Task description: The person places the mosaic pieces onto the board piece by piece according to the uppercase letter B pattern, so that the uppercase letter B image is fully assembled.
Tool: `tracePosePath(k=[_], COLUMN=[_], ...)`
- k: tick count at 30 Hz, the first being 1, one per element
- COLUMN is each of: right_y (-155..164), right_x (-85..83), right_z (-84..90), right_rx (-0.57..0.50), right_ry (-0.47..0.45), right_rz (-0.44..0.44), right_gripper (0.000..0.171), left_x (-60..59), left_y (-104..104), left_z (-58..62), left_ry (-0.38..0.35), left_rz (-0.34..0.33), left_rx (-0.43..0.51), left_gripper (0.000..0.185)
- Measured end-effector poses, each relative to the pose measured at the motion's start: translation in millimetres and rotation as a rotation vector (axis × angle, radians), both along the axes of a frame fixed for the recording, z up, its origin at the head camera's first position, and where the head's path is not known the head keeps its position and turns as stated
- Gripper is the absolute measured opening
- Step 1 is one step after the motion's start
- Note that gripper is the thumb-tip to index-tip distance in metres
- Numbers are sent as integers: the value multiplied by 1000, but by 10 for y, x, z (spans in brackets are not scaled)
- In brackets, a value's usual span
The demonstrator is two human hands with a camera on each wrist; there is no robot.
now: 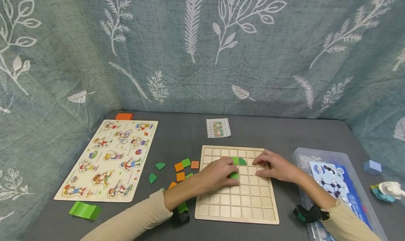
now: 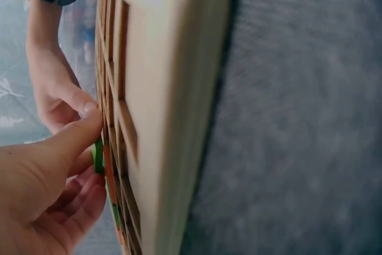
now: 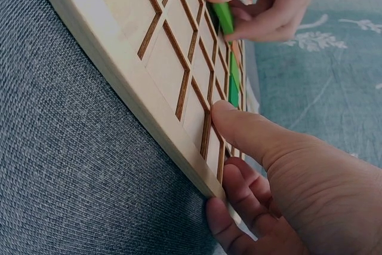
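On the upper-middle cells of the gridded board [image 1: 237, 198], a green tile [image 1: 234, 176] is pinched under the left hand [image 1: 218, 174] fingers, curled on it, w/ the right hand [image 1: 272, 165] just beside, fingers resting loosely on the board's cells, holding nothing.

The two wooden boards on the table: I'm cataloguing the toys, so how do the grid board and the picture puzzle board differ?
The grid board is plain wood cut into square cells, mostly bare; the picture puzzle board is covered with colourful cartoon figures. The grid board is near-square and lies under both hands; the picture puzzle board is longer, angled and untouched at the left. Both lie flat on the grey table.
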State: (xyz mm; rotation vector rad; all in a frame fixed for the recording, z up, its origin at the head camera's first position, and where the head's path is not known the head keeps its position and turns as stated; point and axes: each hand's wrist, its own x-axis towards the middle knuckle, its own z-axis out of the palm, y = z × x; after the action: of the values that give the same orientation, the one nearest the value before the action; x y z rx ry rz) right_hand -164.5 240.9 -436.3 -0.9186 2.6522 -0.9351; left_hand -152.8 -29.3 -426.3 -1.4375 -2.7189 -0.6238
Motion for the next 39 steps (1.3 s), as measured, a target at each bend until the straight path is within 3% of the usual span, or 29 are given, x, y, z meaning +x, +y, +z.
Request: tracePosePath(k=[10, 29, 34, 39], right_y=[15, 19, 8, 4], right_x=[-14, -29, -17, -3], right_z=[20, 17, 3, -1], right_rx=[10, 3, 4, 8], right_ry=[2, 7, 6, -3], right_rz=[-4, 0, 5, -4], right_gripper=[27, 28, 27, 27], left_x=[-27, -2, -15, -149], left_y=[58, 58, -166, -708], left_z=[-56, -7, 89, 124], left_ry=[-19, -22, -43, -92], left_rz=[42, 77, 90, 112], left_rx=[14, -34, 10, 40], left_gripper=[27, 34, 38, 37])
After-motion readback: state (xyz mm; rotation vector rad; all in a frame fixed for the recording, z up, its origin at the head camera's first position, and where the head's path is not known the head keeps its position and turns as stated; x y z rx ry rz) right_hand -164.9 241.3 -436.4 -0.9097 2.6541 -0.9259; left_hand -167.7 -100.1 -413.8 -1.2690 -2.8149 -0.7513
